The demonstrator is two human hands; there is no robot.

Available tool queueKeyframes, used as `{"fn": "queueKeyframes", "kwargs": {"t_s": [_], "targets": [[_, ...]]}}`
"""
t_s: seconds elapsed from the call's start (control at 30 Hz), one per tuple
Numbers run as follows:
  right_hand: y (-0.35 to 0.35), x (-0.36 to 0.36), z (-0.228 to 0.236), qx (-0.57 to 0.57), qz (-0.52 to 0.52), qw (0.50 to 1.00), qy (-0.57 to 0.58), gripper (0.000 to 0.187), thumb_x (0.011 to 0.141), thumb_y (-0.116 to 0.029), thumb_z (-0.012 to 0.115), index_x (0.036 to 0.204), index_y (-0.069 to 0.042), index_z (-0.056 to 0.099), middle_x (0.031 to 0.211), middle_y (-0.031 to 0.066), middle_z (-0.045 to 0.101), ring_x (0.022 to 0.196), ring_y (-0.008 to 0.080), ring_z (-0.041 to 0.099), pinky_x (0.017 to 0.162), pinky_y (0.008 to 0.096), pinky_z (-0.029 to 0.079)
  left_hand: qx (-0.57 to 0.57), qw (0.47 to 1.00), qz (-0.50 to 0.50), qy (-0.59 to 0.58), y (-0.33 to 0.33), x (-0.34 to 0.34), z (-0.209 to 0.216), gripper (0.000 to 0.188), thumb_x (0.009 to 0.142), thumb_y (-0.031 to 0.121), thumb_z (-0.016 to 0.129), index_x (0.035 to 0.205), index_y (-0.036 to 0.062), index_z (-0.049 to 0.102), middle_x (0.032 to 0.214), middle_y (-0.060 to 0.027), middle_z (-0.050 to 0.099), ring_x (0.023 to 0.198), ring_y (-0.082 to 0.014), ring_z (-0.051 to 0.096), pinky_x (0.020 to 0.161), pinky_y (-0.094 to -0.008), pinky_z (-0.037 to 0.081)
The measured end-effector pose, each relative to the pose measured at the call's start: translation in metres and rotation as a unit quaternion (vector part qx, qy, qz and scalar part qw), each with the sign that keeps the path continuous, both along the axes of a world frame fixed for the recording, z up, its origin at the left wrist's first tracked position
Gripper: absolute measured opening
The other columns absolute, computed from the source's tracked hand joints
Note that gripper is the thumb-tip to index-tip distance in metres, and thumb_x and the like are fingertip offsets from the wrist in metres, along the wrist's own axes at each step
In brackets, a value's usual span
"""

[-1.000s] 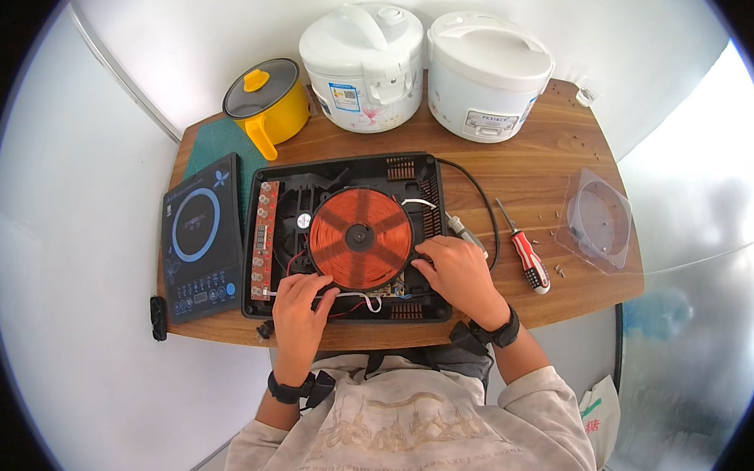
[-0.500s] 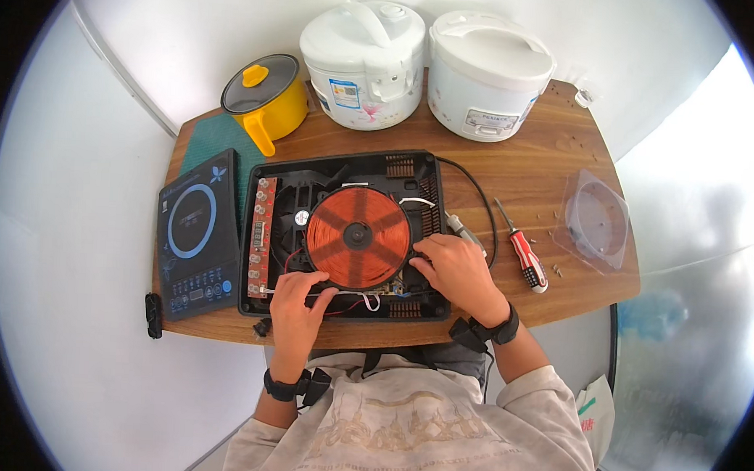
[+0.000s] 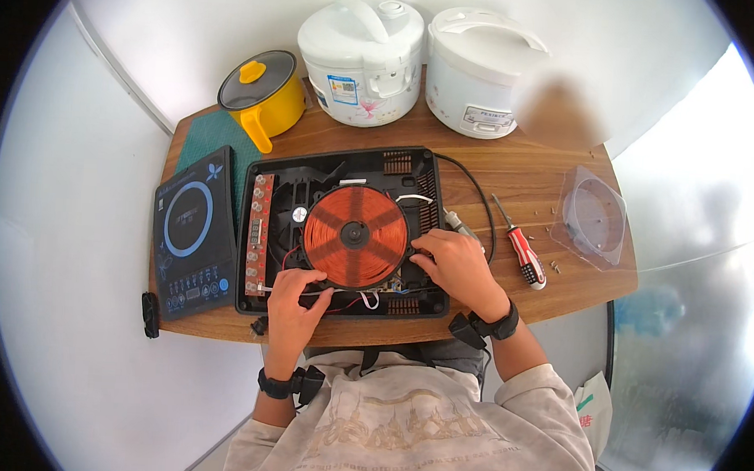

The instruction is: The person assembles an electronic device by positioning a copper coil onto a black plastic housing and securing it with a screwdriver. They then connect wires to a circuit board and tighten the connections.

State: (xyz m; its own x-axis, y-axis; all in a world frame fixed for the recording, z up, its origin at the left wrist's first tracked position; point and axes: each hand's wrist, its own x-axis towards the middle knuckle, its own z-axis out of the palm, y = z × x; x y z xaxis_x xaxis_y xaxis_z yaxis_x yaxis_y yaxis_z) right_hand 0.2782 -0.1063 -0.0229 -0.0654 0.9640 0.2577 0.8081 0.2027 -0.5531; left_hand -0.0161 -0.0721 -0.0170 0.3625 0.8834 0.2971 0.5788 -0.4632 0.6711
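An opened induction cooker base (image 3: 401, 165), black, lies in the middle of the wooden table (image 3: 514, 174) with its round copper coil (image 3: 355, 235) exposed. My left hand (image 3: 293, 303) rests at the coil's lower left edge, fingertips on the wires there. My right hand (image 3: 453, 266) lies on the base's lower right corner, fingers touching the coil's right rim. A red circuit strip (image 3: 258, 234) runs along the base's left side. What the fingers pinch is hidden.
The cooker's black glass top panel (image 3: 192, 232) lies at the left. A red-handled screwdriver (image 3: 523, 249) and a clear plastic dish (image 3: 595, 216) lie at the right. A yellow pot (image 3: 262, 96) and two white rice cookers (image 3: 364, 58) (image 3: 480, 70) stand at the back.
Both hands stay at the coil's lower edge with only slight finger shifts; the view has shifted a little.
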Motion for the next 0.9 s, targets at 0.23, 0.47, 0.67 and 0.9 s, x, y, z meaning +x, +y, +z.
{"fn": "queueKeyframes", "kwargs": {"t_s": [0.23,0.47,0.67,0.9], "targets": [[-0.002,-0.002,0.003,0.012,0.006,1.000,0.000,0.015,0.089,-0.018,0.073,0.098,-0.005,0.073,0.091,0.0108,0.068,0.087,0.0338,0.068,0.075,0.0443,0.055,0.005,1.000,-0.020,0.000,0.001,-0.003,0.001,0.028,0.076,-0.002,0.082,0.102,0.0020,0.072,0.102,-0.0109,0.072,0.101,-0.0280,0.066,0.087,-0.0367,0.053],[-0.003,-0.001,0.006,0.005,0.007,1.000,0.005,0.014,0.090,-0.016,0.072,0.098,-0.005,0.073,0.090,0.0120,0.067,0.087,0.0349,0.068,0.076,0.0448,0.055,0.002,1.000,-0.020,-0.012,0.002,-0.002,0.000,0.027,0.076,0.001,0.083,0.101,0.0040,0.074,0.100,-0.0096,0.073,0.101,-0.0292,0.066,0.087,-0.0391,0.054],[-0.003,-0.002,0.007,0.009,0.011,1.000,-0.002,0.015,0.090,-0.015,0.072,0.100,-0.004,0.073,0.090,0.0125,0.068,0.086,0.0357,0.067,0.076,0.0453,0.055,-0.003,1.000,-0.026,-0.003,0.006,-0.004,-0.001,0.029,0.076,0.001,0.085,0.103,0.0022,0.074,0.101,-0.0109,0.072,0.099,-0.0278,0.067,0.086,-0.0368,0.054],[-0.004,-0.003,0.008,-0.010,0.001,1.000,-0.007,0.016,0.090,-0.016,0.073,0.101,-0.004,0.073,0.091,0.0123,0.068,0.087,0.0356,0.068,0.075,0.0446,0.055,-0.078,0.996,0.007,-0.038,0.004,-0.005,-0.003,0.043,0.080,0.005,0.086,0.116,0.0029,0.062,0.101,-0.0110,0.072,0.090,-0.0220,0.070,0.082,-0.0332,0.057]]}}
